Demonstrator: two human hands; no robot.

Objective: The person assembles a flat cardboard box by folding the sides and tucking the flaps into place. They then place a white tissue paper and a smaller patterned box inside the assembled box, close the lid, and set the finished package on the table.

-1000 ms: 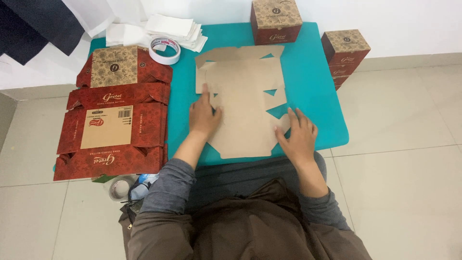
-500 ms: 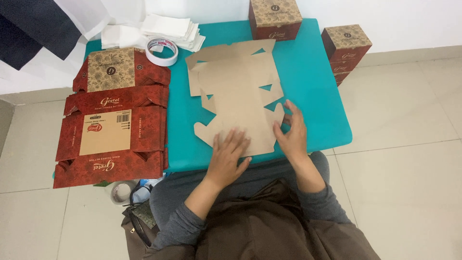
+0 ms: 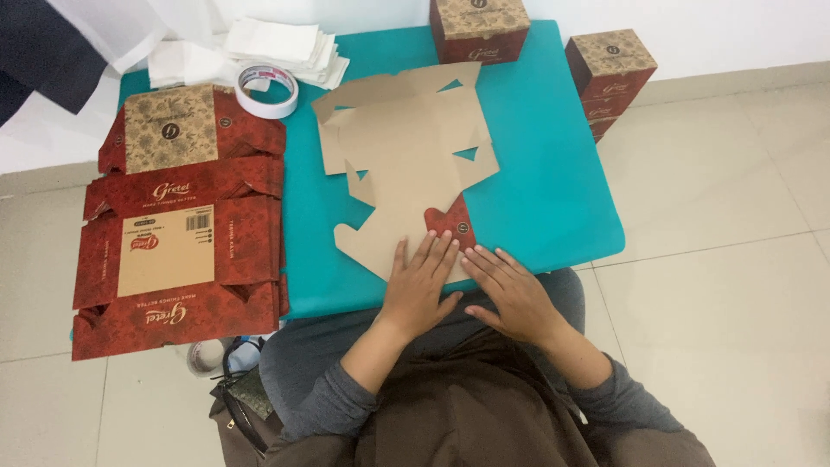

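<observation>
The flat brown die-cut cardboard box blank [image 3: 406, 164] is lying plain side up on the teal tabletop [image 3: 553, 173], near the person's edge, with one flap folded over so its red printed face [image 3: 451, 222] is showing. The left hand [image 3: 419, 290] is lying palm down on the near part of the blank, fingers straight and close together, gripping nothing. The right hand [image 3: 510, 290] is lying just beside it, fingers spread a little and flat, pressing at the folded flap's base; it too is holding nothing.

To my eye, a crease is being pressed in here. It is going to come out cleanest if one palm is pinning the panel while the other is running along the score line, not across it, so the sheet is not skating on the smooth top.

To the left, a stack of flat red printed box blanks [image 3: 177, 251] is hanging over the table edge, a roll of white tape [image 3: 266, 91] is sitting behind it, and two assembled red-and-tan boxes [image 3: 478, 28] are standing at the far right.
</observation>
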